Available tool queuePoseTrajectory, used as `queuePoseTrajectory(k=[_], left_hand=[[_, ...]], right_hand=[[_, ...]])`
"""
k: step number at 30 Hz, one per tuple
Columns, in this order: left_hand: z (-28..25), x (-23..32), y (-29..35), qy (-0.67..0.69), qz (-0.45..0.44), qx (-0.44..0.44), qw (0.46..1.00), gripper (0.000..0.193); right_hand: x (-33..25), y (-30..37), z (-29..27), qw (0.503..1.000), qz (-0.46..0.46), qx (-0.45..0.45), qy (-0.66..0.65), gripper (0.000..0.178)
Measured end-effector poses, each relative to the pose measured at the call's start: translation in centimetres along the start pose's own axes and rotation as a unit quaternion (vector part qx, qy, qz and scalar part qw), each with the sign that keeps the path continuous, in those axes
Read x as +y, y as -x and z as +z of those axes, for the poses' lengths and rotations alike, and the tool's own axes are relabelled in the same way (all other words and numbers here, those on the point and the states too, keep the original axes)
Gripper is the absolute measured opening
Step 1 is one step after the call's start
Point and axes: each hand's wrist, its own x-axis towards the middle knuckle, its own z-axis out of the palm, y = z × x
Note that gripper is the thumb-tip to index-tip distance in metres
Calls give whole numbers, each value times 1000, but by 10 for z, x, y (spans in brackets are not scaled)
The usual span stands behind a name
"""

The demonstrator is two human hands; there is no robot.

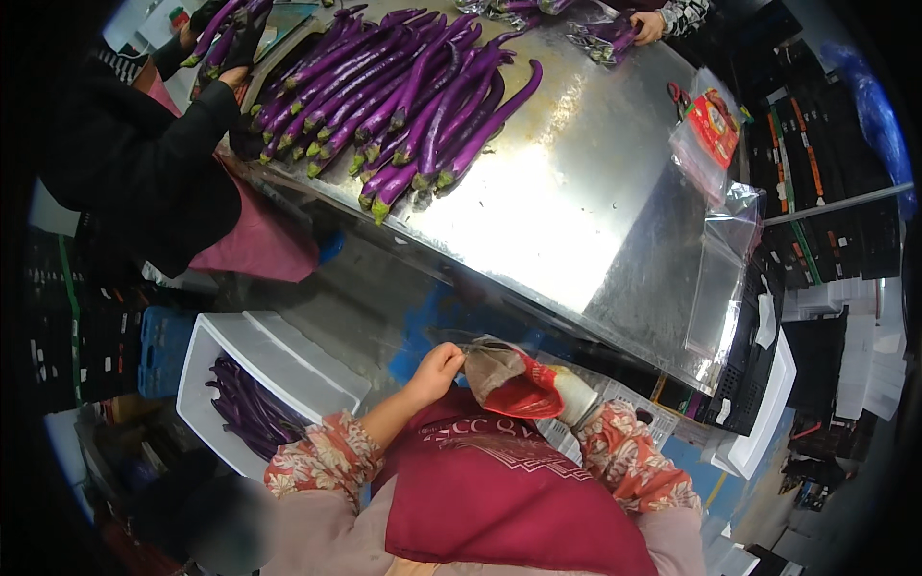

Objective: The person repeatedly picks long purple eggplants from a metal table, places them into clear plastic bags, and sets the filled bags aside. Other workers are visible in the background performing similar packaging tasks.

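Note:
In front of my maroon apron [499,490], my left hand [439,372] pinches the edge of a clear plastic bag [519,384] with red printing. My right hand [576,396] is at the bag's other end, seemingly inside or behind the film, and its fingers are hidden. Ahead, a big pile of long purple eggplants [384,96] lies on the metal table [519,221], their green stem ends toward me. Neither hand touches them.
Left of me, a white crate [279,355] holds more eggplants. A co-worker in black [144,182] handles eggplants at the far left; another person's hand [649,27] holds bagged ones at the far edge. Red-printed bags [711,134] lie at the table's right; a black crate [744,365] stands below.

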Motion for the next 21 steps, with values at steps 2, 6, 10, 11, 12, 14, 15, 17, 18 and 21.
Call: queuePoseTrajectory(k=[2, 6, 10, 11, 12, 14, 15, 17, 18, 21], left_hand=[[-1, 16, 9, 19, -5, -5, 1000, 12], [-12, 24, 9, -25, 18, 4, 1000, 13], [-37, 21, 13, -59, 33, 44, 997, 15], [-43, 20, 9, -67, 37, 52, 996, 13], [-42, 20, 12, -74, 41, 48, 995, 13], [-39, 20, 20, -87, 49, 41, 994, 13], [-39, 22, 24, -93, 41, 43, 994, 12], [-44, 16, 25, -94, 50, 48, 993, 12], [-46, 12, 22, -96, 60, 51, 992, 12], [-53, -8, 15, -112, 76, 62, 989, 12]], right_hand=[[-30, 24, 48, 986, 4, -151, -64, 41], [9, -22, -17, 978, 52, -165, -118, 43], [-34, 23, 9, 976, 70, -196, 63, 35], [-32, 17, 10, 976, 78, -195, 62, 35], [-17, 3, 3, 980, 82, -176, 36, 35], [-1, 0, 7, 985, 79, -151, 31, 34], [-12, 10, 18, 984, 79, -158, 36, 34], [-23, 28, 38, 984, 70, -157, 46, 34], [-28, 33, 43, 985, 64, -151, 55, 34], [-60, 65, 64, 987, 29, -133, 86, 34]])
